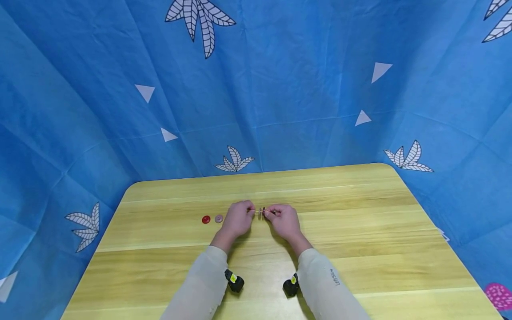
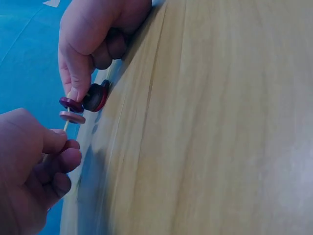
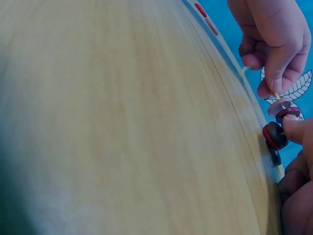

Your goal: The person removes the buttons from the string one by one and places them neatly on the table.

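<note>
Buttons [image 1: 260, 211] strung on a pale cord [image 2: 66, 126] sit between the person's two hands, just above the far half of the wooden counter [image 1: 360, 231]. From where I stand, threading looks like the step in hand: the left hand [image 1: 240, 218] has thumb and finger clamped on the cord, and the right hand [image 1: 283, 220] pinches at a dark red button [image 2: 73, 107]. I judge that the next move calls for holding the cord taut and easing the nearest buttons along to join the others. Counting, I make it one cord and at least five buttons on it: one pink button [image 2: 72, 117], the dark red one beside it, then a black button [image 3: 276, 133] against a bright red button [image 3: 267, 138], with another dark button [image 3: 274, 154] below; that bunch could hide more. Two lie loose left of the left hand, one red disc [image 1: 206, 219] and one dusty-pink disc [image 1: 218, 218].
</note>
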A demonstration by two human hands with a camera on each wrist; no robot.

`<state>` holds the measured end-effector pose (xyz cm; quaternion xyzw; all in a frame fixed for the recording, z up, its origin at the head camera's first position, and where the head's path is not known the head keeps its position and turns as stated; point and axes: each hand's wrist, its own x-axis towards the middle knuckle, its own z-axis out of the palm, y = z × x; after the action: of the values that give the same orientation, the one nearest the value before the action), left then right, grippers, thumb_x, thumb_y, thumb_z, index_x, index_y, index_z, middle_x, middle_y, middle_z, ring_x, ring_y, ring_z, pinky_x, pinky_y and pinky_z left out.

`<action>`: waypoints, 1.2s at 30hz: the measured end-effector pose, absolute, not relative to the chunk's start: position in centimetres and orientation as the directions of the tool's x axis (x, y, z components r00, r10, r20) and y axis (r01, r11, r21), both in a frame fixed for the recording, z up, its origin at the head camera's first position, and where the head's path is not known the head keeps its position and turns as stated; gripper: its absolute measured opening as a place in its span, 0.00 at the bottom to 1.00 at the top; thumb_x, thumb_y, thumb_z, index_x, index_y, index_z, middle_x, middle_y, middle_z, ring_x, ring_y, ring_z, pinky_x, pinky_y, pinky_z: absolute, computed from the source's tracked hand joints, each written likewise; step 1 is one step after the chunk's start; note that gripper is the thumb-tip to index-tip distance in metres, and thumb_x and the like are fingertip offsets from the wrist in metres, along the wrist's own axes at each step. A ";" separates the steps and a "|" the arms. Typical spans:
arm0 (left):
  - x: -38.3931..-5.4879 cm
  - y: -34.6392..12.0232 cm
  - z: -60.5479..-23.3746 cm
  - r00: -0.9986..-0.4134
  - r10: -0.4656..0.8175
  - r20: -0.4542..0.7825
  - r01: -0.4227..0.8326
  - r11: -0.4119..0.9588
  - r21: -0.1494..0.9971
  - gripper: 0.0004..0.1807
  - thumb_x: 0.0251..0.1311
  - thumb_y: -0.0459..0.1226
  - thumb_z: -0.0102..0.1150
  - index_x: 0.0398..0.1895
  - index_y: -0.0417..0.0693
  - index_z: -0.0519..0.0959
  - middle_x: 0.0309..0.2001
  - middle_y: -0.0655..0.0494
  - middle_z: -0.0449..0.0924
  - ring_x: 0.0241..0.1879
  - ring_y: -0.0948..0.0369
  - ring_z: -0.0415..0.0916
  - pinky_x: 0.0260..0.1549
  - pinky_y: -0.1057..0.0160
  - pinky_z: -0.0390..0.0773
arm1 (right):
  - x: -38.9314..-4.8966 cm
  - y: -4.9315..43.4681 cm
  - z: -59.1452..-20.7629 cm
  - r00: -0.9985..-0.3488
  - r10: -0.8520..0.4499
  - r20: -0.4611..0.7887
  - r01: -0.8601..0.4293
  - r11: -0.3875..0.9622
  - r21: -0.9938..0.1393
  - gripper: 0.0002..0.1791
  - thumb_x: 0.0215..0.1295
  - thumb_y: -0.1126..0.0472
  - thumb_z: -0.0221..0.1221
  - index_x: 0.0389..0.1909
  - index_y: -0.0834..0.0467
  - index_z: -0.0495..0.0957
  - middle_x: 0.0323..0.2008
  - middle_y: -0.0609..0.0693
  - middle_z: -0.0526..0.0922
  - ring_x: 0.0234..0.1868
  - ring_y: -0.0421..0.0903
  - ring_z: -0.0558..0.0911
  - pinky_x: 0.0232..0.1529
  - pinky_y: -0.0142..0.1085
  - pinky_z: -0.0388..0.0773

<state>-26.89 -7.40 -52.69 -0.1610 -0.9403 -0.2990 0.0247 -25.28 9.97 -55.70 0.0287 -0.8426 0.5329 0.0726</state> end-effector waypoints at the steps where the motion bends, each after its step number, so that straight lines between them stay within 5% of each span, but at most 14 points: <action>1: -26.9 -7.3 -52.7 -0.946 0.295 0.135 0.318 0.758 0.570 0.07 0.68 0.31 0.58 0.31 0.48 0.77 0.32 0.55 0.78 0.34 0.56 0.75 0.36 0.56 0.76 | -25.3 10.0 -55.7 -0.988 0.029 0.155 -0.127 0.432 -0.893 0.05 0.62 0.64 0.68 0.27 0.55 0.87 0.23 0.41 0.84 0.28 0.39 0.78 0.36 0.38 0.75; 4: -26.8 -7.2 -53.0 -0.947 0.299 0.118 0.305 0.715 0.629 0.07 0.71 0.29 0.53 0.33 0.46 0.74 0.28 0.55 0.73 0.30 0.56 0.72 0.31 0.58 0.73 | -25.4 10.0 -55.7 -0.986 0.029 0.162 -0.135 0.428 -0.894 0.05 0.62 0.64 0.68 0.26 0.55 0.87 0.24 0.41 0.84 0.28 0.39 0.79 0.37 0.39 0.76; 13: -26.7 -7.3 -53.3 -0.966 0.246 0.082 0.223 0.630 0.744 0.05 0.70 0.32 0.50 0.38 0.44 0.77 0.32 0.54 0.75 0.34 0.55 0.71 0.36 0.55 0.72 | -25.4 10.0 -55.8 -0.986 0.023 0.162 -0.137 0.425 -0.895 0.05 0.61 0.64 0.69 0.26 0.55 0.87 0.22 0.41 0.83 0.25 0.40 0.77 0.35 0.39 0.74; 18: -26.4 -7.4 -53.0 -0.974 0.222 0.035 0.162 0.584 0.796 0.06 0.66 0.33 0.56 0.42 0.49 0.79 0.26 0.56 0.68 0.25 0.58 0.65 0.30 0.58 0.68 | -25.4 10.0 -55.9 -0.986 0.018 0.166 -0.143 0.420 -0.896 0.05 0.61 0.64 0.69 0.26 0.55 0.87 0.20 0.41 0.82 0.24 0.40 0.75 0.32 0.38 0.72; 25: -26.4 -7.7 -53.0 -0.957 0.288 0.037 0.202 0.571 0.796 0.19 0.60 0.36 0.69 0.55 0.47 0.80 0.22 0.57 0.62 0.23 0.59 0.60 0.27 0.60 0.64 | -25.4 10.0 -55.9 -0.986 0.008 0.165 -0.147 0.418 -0.896 0.06 0.62 0.64 0.68 0.26 0.54 0.87 0.20 0.42 0.81 0.23 0.40 0.73 0.31 0.37 0.71; 36: -26.5 -7.8 -53.1 -0.955 0.295 0.033 0.205 0.574 0.793 0.15 0.60 0.39 0.71 0.51 0.52 0.83 0.25 0.56 0.66 0.26 0.59 0.62 0.29 0.60 0.65 | -25.3 10.0 -55.9 -0.985 0.000 0.170 -0.154 0.415 -0.896 0.06 0.62 0.64 0.69 0.26 0.54 0.86 0.21 0.42 0.81 0.24 0.41 0.74 0.32 0.39 0.71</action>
<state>-26.50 -7.83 -53.10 -0.1412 -0.8856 -0.4394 -0.0514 -25.27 10.03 -55.86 0.0461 -0.8382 0.5387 0.0716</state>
